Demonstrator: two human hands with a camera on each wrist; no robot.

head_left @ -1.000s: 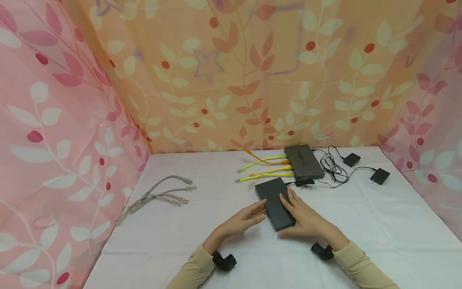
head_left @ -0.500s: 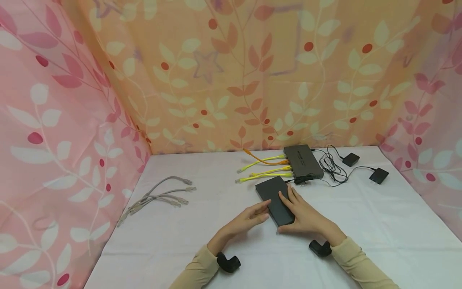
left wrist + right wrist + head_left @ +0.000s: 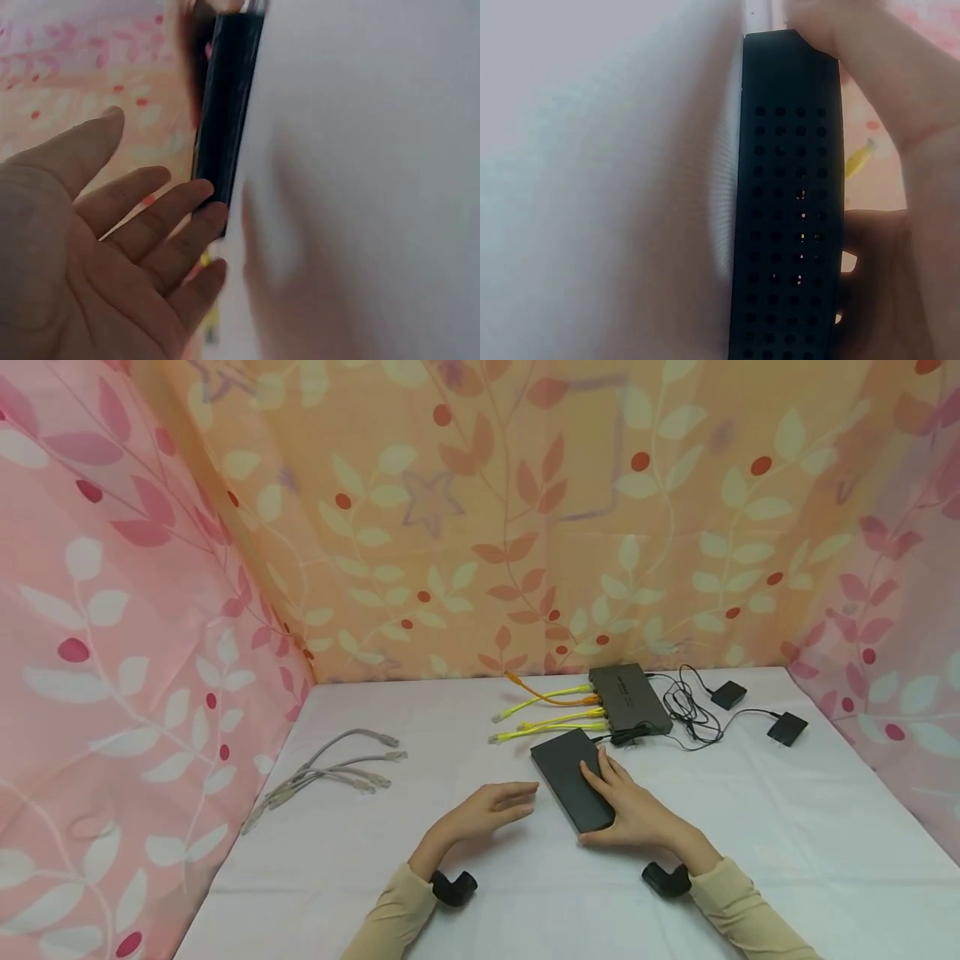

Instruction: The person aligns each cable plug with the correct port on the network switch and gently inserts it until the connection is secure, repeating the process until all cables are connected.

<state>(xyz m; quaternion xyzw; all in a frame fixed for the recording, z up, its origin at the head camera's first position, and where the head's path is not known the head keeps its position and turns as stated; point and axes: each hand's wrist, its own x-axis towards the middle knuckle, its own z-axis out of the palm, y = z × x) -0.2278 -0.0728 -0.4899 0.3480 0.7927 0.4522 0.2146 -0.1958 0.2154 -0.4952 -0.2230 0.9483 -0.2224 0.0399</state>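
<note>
A dark network switch lies flat on the white table, its long sides slanting. My right hand holds it along its right side, thumb at the near corner and a finger over the top. In the right wrist view, rows of vent holes mark the side of the switch, and the thumb lies at one end. My left hand is off the switch's left side, fingers extended with a small gap in the head view. The left wrist view shows that palm facing the switch.
Behind stands a second switch with yellow and orange network cables plugged in. Black power leads run to two adapters at the right. Several grey network cables lie at the left. Patterned cloth walls enclose the table.
My left hand first moved right to the switch's left edge, then drew back left, away from it. The right hand stays on the switch, which has barely shifted.
</note>
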